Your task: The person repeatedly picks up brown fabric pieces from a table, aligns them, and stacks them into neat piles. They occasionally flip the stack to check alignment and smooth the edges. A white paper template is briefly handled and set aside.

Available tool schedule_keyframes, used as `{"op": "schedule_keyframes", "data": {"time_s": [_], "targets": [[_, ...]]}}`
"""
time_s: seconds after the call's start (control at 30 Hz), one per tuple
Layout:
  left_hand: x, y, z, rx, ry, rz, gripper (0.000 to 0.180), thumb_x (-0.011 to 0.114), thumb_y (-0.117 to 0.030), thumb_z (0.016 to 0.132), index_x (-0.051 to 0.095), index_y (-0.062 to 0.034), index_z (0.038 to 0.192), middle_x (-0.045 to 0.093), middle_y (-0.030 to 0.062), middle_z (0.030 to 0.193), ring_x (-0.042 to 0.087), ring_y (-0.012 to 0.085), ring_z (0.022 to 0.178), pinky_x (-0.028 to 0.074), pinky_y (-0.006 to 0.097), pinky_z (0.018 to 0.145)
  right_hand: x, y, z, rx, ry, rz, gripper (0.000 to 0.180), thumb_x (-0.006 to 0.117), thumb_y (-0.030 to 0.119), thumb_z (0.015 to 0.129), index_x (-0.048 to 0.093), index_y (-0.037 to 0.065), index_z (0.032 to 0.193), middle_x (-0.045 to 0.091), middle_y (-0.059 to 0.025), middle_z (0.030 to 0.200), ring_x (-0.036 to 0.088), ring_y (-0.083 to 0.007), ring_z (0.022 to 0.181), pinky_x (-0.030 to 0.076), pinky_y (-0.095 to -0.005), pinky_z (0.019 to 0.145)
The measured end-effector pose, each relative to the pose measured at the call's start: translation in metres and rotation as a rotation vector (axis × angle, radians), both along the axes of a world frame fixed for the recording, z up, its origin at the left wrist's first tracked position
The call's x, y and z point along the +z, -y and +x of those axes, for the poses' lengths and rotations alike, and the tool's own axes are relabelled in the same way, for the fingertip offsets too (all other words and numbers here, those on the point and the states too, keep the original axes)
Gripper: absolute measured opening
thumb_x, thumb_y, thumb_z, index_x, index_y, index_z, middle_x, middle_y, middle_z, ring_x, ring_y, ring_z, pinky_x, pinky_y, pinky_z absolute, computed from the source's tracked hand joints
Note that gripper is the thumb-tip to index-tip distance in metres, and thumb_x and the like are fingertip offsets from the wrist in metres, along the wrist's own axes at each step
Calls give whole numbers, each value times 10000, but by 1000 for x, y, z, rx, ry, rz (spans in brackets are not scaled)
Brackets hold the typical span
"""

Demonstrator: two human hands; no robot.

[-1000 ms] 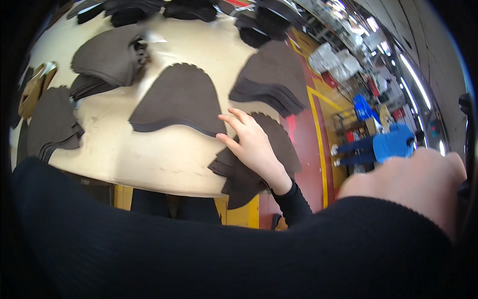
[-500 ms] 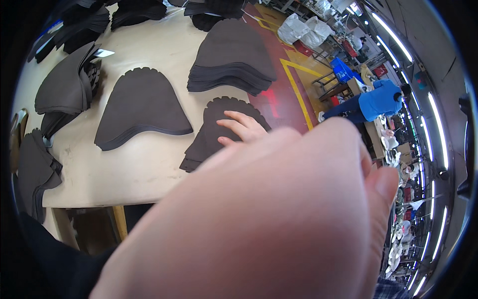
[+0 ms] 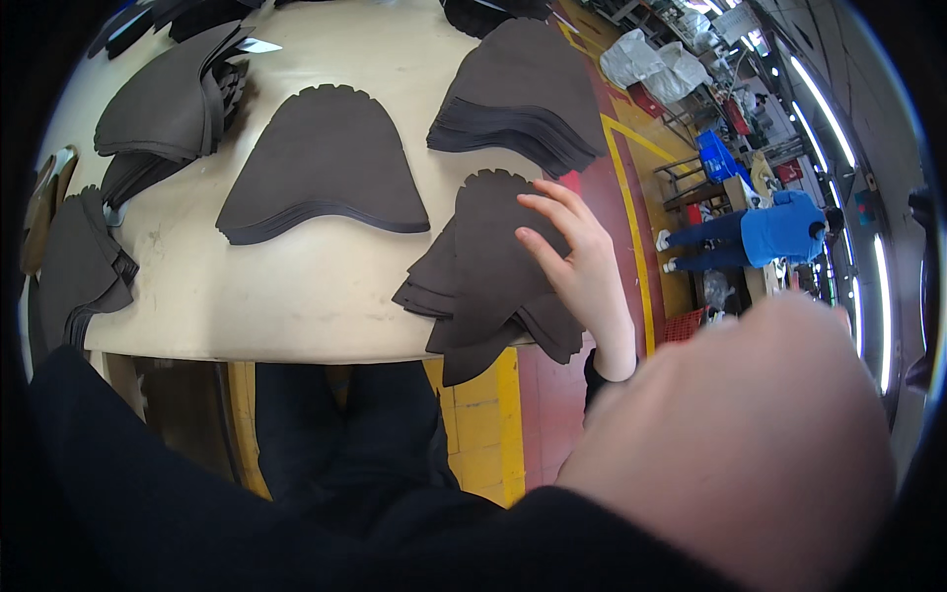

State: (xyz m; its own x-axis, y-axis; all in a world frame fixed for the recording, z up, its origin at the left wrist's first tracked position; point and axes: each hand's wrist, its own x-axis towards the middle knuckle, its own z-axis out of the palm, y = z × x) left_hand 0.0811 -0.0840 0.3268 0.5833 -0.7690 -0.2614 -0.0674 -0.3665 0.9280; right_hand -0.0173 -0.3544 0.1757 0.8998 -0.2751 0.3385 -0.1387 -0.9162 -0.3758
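Note:
My right hand is at the right edge of a fanned stack of dark brown, bell-shaped sheet pieces. Its fingers are spread, and the thumb and fingertips lie over the top piece; whether they press on it I cannot tell. The pieces lie at differing angles, and some lower ends stick out past the table's front edge. Large and blurred close to me, my left hand reaches across to the right, its fingers hidden. Left of the fanned stack is a neat stack of the same pieces, notched along its top.
Another tall stack stands behind, near the table's right edge. More pieces lie folded over at the left of the pale table. A person in blue stands across the aisle, near a blue bin.
My left hand has moved right and down, uncovering the lower part of the fanned stack. My right hand has drawn back to the stack's right edge. The view has shifted, so the table sits higher.

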Motion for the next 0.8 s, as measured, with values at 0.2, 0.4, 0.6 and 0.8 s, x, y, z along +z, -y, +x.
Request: {"op": "schedule_keyframes", "data": {"time_s": [0.2, 0.4, 0.6, 0.8], "targets": [[-3, -4, -5, 54, -29, 0, 744, 533, -550, 907, 394, -43, 1433, 576, 101, 1136, 495, 229, 1140, 313, 397, 990, 6, 17, 4, 10, -40, -38, 335, 689, 142, 887, 652, 63, 1210, 609, -134, 1303, 600, -306, 1191, 472, -379, 987], [-9, -15, -15, 124, -39, 15, 806, 541, -565, 890, 365, -36, 1471, 562, 102, 1200, 478, 226, 1204, 296, 389, 1015, 13, 67, 21, -74, 154, -22, 411, 729, 211, 851, 634, 33, 1209, 616, -171, 1260, 609, -316, 1168, 488, -381, 965], [-28, -58, -33, 283, 67, 9, 870, 574, -552, 853, 342, -20, 1500, 535, 99, 1287, 457, 199, 1265, 280, 338, 996, -12, 161, 67, -270, 64, -110, 1016, 849, 402, 707, 319, 49, 1498, 415, -261, 1477, 436, -361, 1365, 348, -410, 1127], [-170, -85, 35, 129, -316, -280, 411, 548, -209, 964, 522, -7, 1321, 607, 74, 1147, 555, 166, 1099, 387, 298, 952, -31, 199, 92, -279, -50, 129, 1318, 913, 271, 560, 71, 81, 1556, 488, -293, 1399, 516, -393, 1287, 417, -435, 1079]]}}
